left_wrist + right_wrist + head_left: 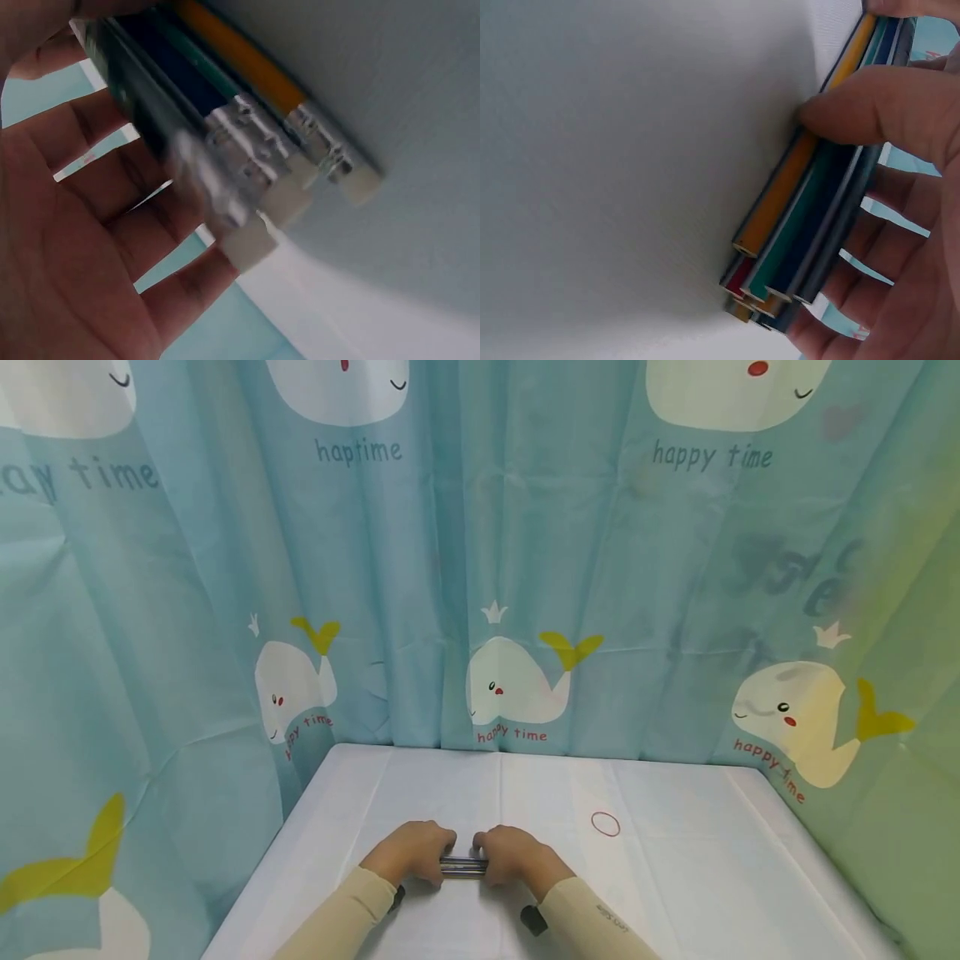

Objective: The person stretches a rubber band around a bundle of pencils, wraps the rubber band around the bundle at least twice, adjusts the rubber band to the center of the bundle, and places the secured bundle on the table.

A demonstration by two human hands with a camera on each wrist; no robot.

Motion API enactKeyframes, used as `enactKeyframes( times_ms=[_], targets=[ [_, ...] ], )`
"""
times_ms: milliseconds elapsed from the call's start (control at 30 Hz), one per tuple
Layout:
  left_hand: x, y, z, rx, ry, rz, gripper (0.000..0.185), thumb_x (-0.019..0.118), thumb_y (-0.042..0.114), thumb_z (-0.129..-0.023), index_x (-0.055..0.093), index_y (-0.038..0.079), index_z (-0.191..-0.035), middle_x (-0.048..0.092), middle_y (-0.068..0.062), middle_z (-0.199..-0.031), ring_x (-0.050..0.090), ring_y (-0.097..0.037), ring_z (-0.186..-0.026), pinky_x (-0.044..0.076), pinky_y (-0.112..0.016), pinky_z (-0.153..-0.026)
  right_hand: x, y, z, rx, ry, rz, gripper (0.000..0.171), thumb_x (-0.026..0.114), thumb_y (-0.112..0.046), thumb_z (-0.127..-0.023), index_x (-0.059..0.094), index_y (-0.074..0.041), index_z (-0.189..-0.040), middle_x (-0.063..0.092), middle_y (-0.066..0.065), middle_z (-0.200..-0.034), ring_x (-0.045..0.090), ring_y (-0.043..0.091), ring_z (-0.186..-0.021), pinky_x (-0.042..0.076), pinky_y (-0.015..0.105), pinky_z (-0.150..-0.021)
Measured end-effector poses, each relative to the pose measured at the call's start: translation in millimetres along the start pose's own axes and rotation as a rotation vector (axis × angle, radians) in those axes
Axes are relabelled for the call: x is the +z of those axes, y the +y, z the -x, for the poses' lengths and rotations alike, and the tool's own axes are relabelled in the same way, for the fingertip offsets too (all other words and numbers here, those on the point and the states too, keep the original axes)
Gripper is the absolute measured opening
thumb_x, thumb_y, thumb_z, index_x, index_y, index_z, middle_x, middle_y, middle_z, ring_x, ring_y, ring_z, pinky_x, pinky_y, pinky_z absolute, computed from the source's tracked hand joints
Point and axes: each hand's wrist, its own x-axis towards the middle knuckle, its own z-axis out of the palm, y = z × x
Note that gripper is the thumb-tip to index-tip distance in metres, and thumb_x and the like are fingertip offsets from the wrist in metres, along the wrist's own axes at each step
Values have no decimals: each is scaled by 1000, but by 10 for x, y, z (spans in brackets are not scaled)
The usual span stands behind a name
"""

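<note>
On the white table (675,877), the left hand (411,852) and right hand (510,853) both curl their fingers (870,112) around a bundle of pencils (462,865), near a red rubber band (605,824).

The head view looks forward and down across the worktop (675,860), while both wrist views sit close against the shared pencil bundle (247,127).

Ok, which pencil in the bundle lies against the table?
The orange pencil: it lies at the bundle's edge, against the white table, with the teal pencil next to it. The right hand has a fingertip on it.
</note>
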Motion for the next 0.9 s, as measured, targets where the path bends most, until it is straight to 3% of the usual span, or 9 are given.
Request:
enactKeyframes(
  times_ms=[200, 467, 667, 767, 900],
  targets=[
    [26, 69, 26, 1, 14, -50, 28, 81, 22, -61, 65, 19, -83, 50, 10, -66, 45, -12, -59, 43, -32, -59, 22, -26, 40, -5, 7, 18, 36, 80, -18, -66, 66, -18, -99, 56, -9, -73, 50, 11, -64, 47, 30, -66],
    [73, 146, 56, 20, 76, -150, 17, 76, 18, -63, 59, 18, -65, 46, 8, -56, 39, -12, -51, 40, -32, -51, 52, -110, 106, -53, 59, 109, 24, 77, -18, -67, 62, -17, -85, 51, -9, -66, 47, 11, -59, 43, 29, -58],
    [142, 164, 47, -18, 113, -224, 15, 74, 20, -68, 60, 16, -69, 49, 5, -57, 43, -13, -51, 44, -33, -53, 106, -126, 129, -29, 98, 179, 15, 73, -18, -71, 61, -15, -80, 50, -6, -64, 45, 13, -57, 45, 31, -59],
    [165, 186, 57, -29, 213, -292, 20, 76, 24, -73, 59, 14, -74, 51, 3, -58, 48, -14, -51, 45, -34, -52, 98, -129, 146, -6, 144, 177, 15, 70, -19, -76, 59, -13, -85, 53, -3, -67, 48, 15, -58, 47, 34, -60],
    [163, 203, 51, -32, 442, -374, 31, 79, 29, -71, 53, 14, -74, 48, 1, -56, 50, -18, -49, 40, -34, -48, 28, -138, 170, 23, 246, 199, 13, 66, -18, -84, 56, -13, -90, 55, 0, -68, 50, 16, -56, 48, 35, -57]
  ],
)
